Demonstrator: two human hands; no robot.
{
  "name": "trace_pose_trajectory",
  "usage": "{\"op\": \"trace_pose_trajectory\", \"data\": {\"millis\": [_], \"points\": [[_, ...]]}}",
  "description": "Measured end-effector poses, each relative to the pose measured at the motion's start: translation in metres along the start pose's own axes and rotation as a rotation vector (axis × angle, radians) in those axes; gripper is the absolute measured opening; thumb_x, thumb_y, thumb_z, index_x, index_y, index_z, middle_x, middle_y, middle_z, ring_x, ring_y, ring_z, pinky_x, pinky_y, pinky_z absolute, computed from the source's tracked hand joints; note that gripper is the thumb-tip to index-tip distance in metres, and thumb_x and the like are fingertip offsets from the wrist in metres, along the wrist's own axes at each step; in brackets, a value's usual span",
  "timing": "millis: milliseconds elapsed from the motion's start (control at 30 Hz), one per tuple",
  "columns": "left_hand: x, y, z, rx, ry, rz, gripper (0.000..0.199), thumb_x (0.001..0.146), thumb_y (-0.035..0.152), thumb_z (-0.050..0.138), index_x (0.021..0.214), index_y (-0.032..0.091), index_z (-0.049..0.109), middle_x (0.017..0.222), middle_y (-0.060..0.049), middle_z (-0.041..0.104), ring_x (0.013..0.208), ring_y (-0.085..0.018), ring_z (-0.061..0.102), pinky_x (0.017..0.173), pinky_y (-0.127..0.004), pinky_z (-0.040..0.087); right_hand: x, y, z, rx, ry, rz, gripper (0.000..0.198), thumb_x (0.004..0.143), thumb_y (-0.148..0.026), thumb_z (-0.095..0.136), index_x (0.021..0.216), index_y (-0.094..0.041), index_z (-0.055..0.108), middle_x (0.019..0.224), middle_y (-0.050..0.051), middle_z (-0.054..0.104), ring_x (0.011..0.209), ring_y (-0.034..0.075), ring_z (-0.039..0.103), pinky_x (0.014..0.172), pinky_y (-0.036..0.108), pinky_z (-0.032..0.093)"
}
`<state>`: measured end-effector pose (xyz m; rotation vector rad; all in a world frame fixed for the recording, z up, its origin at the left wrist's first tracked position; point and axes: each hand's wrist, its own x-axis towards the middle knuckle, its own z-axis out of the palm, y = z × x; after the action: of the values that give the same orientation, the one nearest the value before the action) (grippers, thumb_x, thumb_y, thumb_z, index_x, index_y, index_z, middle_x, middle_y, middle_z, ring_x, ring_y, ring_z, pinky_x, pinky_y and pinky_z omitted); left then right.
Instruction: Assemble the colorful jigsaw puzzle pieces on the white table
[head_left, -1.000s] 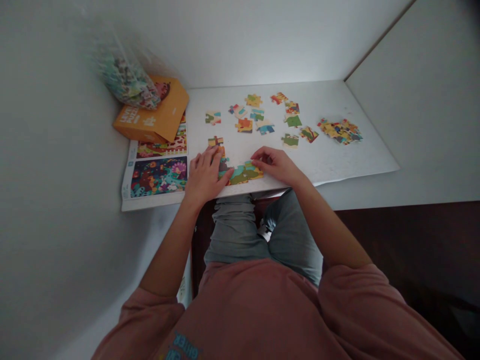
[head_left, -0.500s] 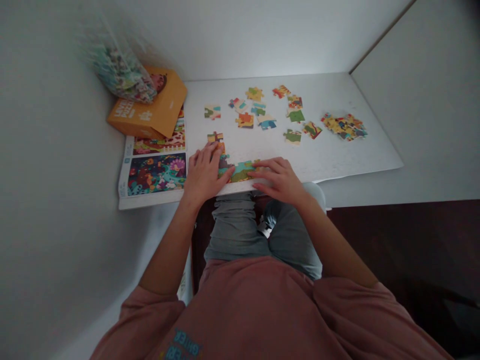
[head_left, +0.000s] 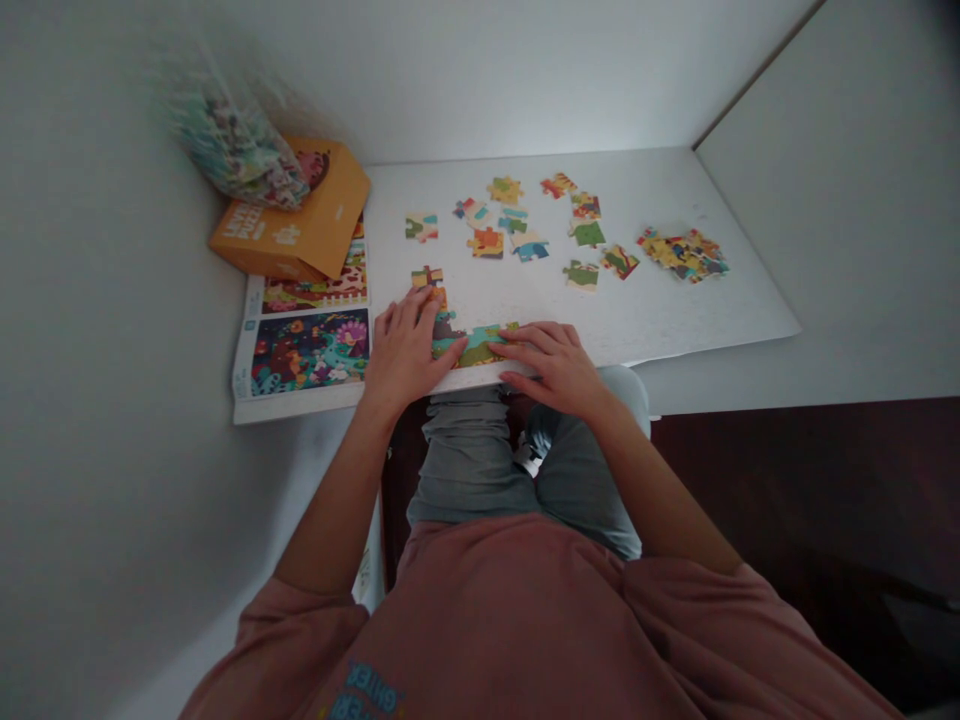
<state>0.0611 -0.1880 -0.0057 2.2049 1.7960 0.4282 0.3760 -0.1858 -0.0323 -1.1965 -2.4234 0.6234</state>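
Observation:
Along the near edge of the white table lies a joined strip of jigsaw puzzle pieces (head_left: 480, 346), turning up at its left end into a short column (head_left: 428, 277). My left hand (head_left: 406, 345) rests over that corner, fingers stretched across the column and the thumb on the strip. At the strip's right end, my right hand (head_left: 551, 362) lies with its fingers extended and fingertips on the pieces. Part of the strip is hidden beneath both hands. Neither hand is wrapped around anything.
Several loose puzzle pieces (head_left: 487, 243) are spread beyond the hands, with a heap of pieces (head_left: 684, 254) farther right. At left, a yellow puzzle box (head_left: 330, 215) bears a clear bag of pieces (head_left: 240, 150). A picture sheet (head_left: 311, 350) lies below it; walls border the table.
The right-hand fingers have shifted slightly on the strip's right end. My left hand stays in place, and the whole view has drifted a little.

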Motion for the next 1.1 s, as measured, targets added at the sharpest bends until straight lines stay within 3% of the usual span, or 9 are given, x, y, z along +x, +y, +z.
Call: {"op": "trace_pose_trajectory", "data": {"millis": [267, 467, 633, 767, 833, 900, 1000, 1100], "points": [[-0.002, -0.008, 0.007, -0.005, 0.091, 0.022, 0.087, 0.118, 0.062, 0.073, 0.193, 0.021, 0.061, 0.203, -0.024, 0.057, 0.193, -0.049, 0.049, 0.158, -0.069, 0.045, 0.006, -0.009, 0.007, -0.016, 0.0, -0.052, 0.054, 0.126, -0.068, 0.075, 0.178, -0.055, 0.083, 0.187, 0.003, 0.079, 0.169, 0.05, 0.071, 0.138, 0.083, 0.057], [-0.003, -0.014, 0.012, -0.017, 0.132, 0.055, 0.086, 0.119, 0.068, 0.07, 0.193, 0.026, 0.059, 0.202, -0.023, 0.059, 0.191, -0.051, 0.052, 0.156, -0.075, 0.047, 0.015, -0.02, 0.01, -0.045, -0.042, -0.05, 0.059, 0.128, -0.073, 0.07, 0.185, -0.056, 0.076, 0.195, -0.001, 0.071, 0.175, 0.045, 0.071, 0.144, 0.077, 0.058], [-0.003, -0.014, 0.008, -0.003, 0.097, 0.057, 0.088, 0.121, 0.072, 0.067, 0.196, 0.027, 0.054, 0.204, -0.024, 0.056, 0.19, -0.054, 0.052, 0.155, -0.077, 0.047, 0.017, -0.018, 0.006, 0.009, -0.017, -0.051, 0.055, 0.123, -0.074, 0.078, 0.176, -0.061, 0.082, 0.19, -0.006, 0.076, 0.17, 0.044, 0.075, 0.144, 0.071, 0.06], [-0.004, -0.013, 0.007, 0.027, 0.073, 0.036, 0.088, 0.122, 0.072, 0.066, 0.198, 0.031, 0.051, 0.205, -0.02, 0.055, 0.191, -0.052, 0.052, 0.157, -0.074, 0.047, 0.043, 0.017, -0.009, 0.042, 0.148, -0.014, 0.045, 0.12, -0.068, 0.079, 0.159, -0.05, 0.091, 0.166, 0.006, 0.09, 0.154, 0.046, 0.081, 0.134, 0.075, 0.064], [-0.004, -0.012, 0.007, 0.035, 0.075, 0.032, 0.09, 0.121, 0.073, 0.067, 0.199, 0.031, 0.05, 0.204, -0.021, 0.056, 0.19, -0.051, 0.053, 0.157, -0.075, 0.047, 0.068, 0.045, -0.021, 0.062, 0.272, 0.013, 0.038, 0.117, -0.058, 0.076, 0.144, -0.038, 0.093, 0.148, 0.013, 0.092, 0.144, 0.047, 0.083, 0.131, 0.076, 0.064], [-0.004, -0.011, 0.006, 0.034, 0.083, 0.039, 0.091, 0.121, 0.072, 0.068, 0.201, 0.033, 0.048, 0.203, -0.022, 0.057, 0.19, -0.05, 0.054, 0.156, -0.077, 0.049, 0.098, 0.072, -0.034, 0.062, 0.353, 0.11, 0.031, 0.112, -0.046, 0.075, 0.134, -0.034, 0.092, 0.138, 0.015, 0.092, 0.131, 0.044, 0.084, 0.124, 0.071, 0.069], [-0.005, -0.01, 0.003, 0.031, 0.086, 0.048, 0.09, 0.121, 0.07, 0.069, 0.202, 0.038, 0.045, 0.202, -0.02, 0.059, 0.188, -0.048, 0.057, 0.153, -0.078, 0.053, 0.142, 0.099, -0.049, -0.025, 0.384, 0.245, 0.034, 0.107, -0.041, 0.08, 0.137, -0.03, 0.091, 0.144, 0.017, 0.089, 0.127, 0.043, 0.084, 0.126, 0.069, 0.068], [-0.005, -0.009, 0.002, 0.032, 0.082, 0.042, 0.09, 0.12, 0.069, 0.07, 0.2, 0.035, 0.049, 0.201, -0.022, 0.06, 0.187, -0.049, 0.059, 0.151, -0.079, 0.055, 0.176, 0.105, -0.054, -0.132, 0.332, 0.393, 0.049, 0.106, -0.043, 0.087, 0.152, -0.026, 0.089, 0.164, 0.022, 0.081, 0.151, 0.049, 0.078, 0.138, 0.074, 0.059]]}}
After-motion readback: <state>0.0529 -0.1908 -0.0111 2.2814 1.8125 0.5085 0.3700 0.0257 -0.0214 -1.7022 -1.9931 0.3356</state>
